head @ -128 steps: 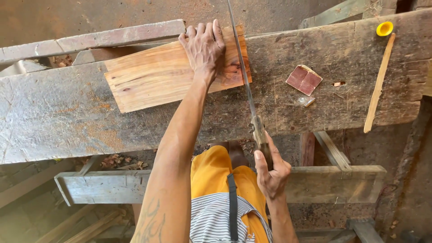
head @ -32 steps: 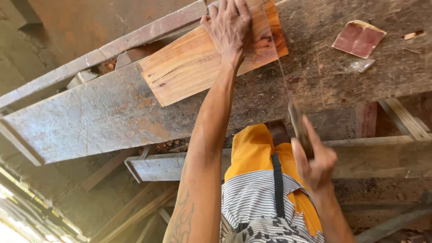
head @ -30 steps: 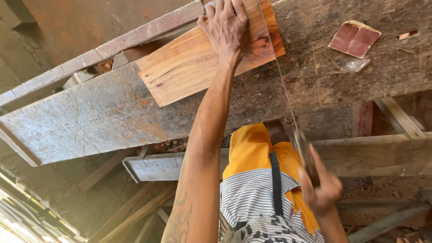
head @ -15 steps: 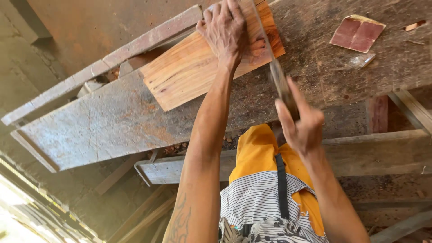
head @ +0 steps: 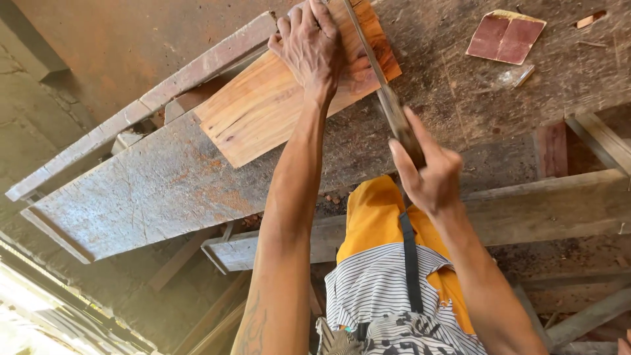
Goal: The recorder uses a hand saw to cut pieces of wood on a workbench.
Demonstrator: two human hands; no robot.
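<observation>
Wooden board (head: 276, 105) lies flat on the workbench top (head: 151, 190), toward its far edge, tilted across it; a long rail (head: 144, 108) runs along the bench's far side, just behind the board; left hand (head: 315, 46) lies on the board's right part; saw (head: 378, 72) crosses the board's right end, just right of the left hand, handle toward the person; right hand (head: 427, 174) around the handle, at the near bench edge; sandpaper sheet (head: 505, 36) lies on the bench, well right of the saw; small screw-like piece (head: 524, 75) just nearer than the sheet; a crossbeam (head: 539, 210) sits below the bench, nearer the person.
</observation>
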